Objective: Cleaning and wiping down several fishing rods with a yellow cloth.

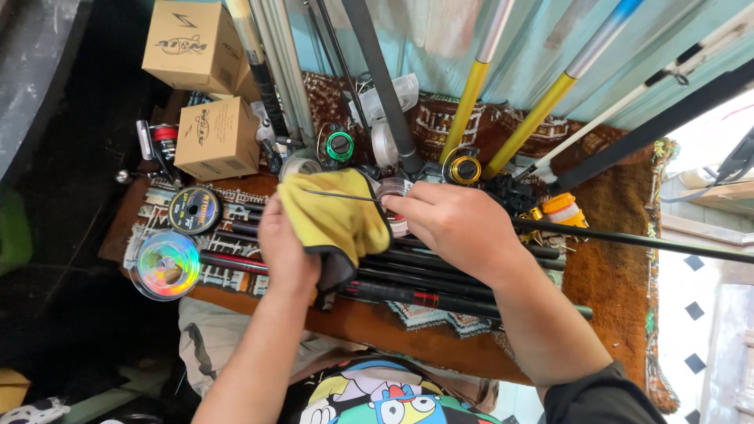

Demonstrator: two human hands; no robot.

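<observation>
Nearby, 2 tan cardboard boxes (206, 86) (stacked), behind left hand (284, 243).

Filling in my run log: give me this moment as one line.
left hand: holds yellow cloth | right hand: pinches thin dark rod tip against cloth | below: bundle of black rod sections on patterned rug

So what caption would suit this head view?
Left hand wraps a yellow cloth around a thin rod tip pinched by right hand.
</observation>
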